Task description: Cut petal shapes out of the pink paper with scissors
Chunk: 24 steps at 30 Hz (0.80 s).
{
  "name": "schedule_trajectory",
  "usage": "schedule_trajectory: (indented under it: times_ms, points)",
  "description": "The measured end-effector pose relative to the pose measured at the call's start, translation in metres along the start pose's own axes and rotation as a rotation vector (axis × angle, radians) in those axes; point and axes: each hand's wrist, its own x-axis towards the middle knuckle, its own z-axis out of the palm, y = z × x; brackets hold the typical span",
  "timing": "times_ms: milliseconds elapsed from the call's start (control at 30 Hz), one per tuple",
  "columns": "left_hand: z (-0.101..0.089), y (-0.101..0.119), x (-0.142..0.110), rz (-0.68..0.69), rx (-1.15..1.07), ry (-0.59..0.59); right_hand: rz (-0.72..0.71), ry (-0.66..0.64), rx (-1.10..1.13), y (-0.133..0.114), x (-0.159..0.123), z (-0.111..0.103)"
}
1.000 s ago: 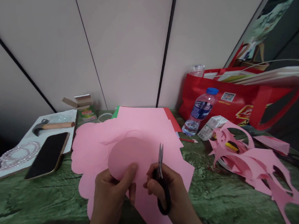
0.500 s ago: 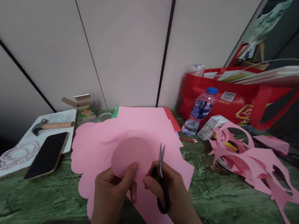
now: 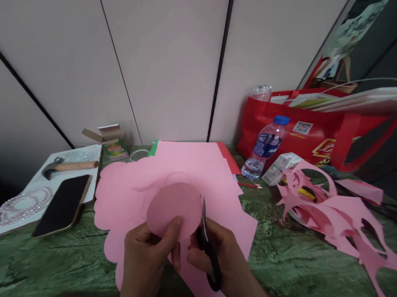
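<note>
My left hand [image 3: 147,259] pinches a round pink paper disc [image 3: 173,209], thumb on its lower edge, holding it upright above the table. My right hand [image 3: 221,259] grips black-handled scissors [image 3: 207,246]; their blades point up and touch the disc's right edge. Under both hands lie large pink paper sheets [image 3: 131,193], one with a scalloped edge, on the green marble table [image 3: 285,261].
A phone [image 3: 63,204], a hammer [image 3: 68,166], a bead string [image 3: 16,204] and a small open box [image 3: 109,141] lie at left. At right are pink paper scraps [image 3: 335,215], a water bottle [image 3: 266,146], a red pencil [image 3: 250,185] and a red bag [image 3: 320,133].
The scissors have moved left from beside the disc to its right edge, tilting toward it. The disc has turned slightly in my left hand.
</note>
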Motion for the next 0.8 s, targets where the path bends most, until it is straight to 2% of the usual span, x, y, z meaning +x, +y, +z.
schedule_trajectory:
  times_ms: [333, 600, 733, 800]
  points:
    - [0.0003, 0.0016, -0.0007, 0.024, 0.022, 0.008, -0.024, -0.021, -0.026, 0.0012, 0.0, -0.0005]
    - [0.0007, 0.003, -0.0016, -0.012, -0.007, 0.0, -0.034, -0.01, -0.018, 0.0027, 0.0002, 0.0019]
    - [0.001, 0.0041, -0.002, -0.021, -0.026, -0.004, 0.03, 0.009, -0.018, 0.0002, -0.0005, 0.0031]
    - [0.0008, 0.0037, -0.0016, -0.024, -0.026, -0.003, 0.072, 0.062, -0.015, -0.0003, -0.0001, 0.0037]
